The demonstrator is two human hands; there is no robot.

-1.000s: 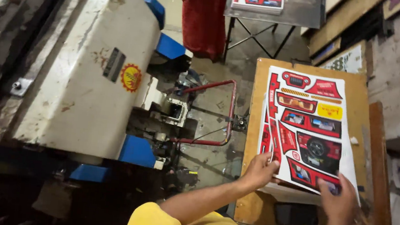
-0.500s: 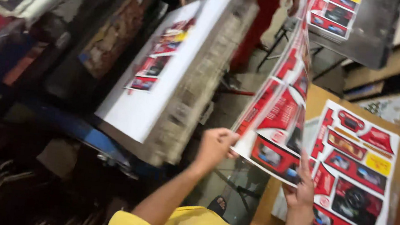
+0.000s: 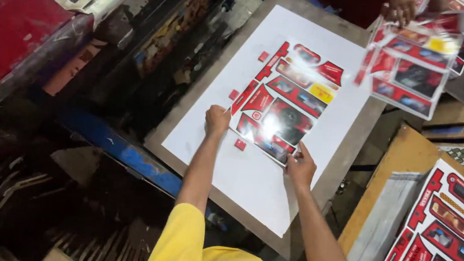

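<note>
Both hands (image 3: pixel 259 144) on red printed sheet (image 3: pixel 288 102)

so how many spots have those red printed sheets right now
3. One printed sheet lies on the white board, with the left hand and right hand at its near edge. Another person holds a bunch top right. A stack sits bottom right; sheets beneath are hidden.
</note>
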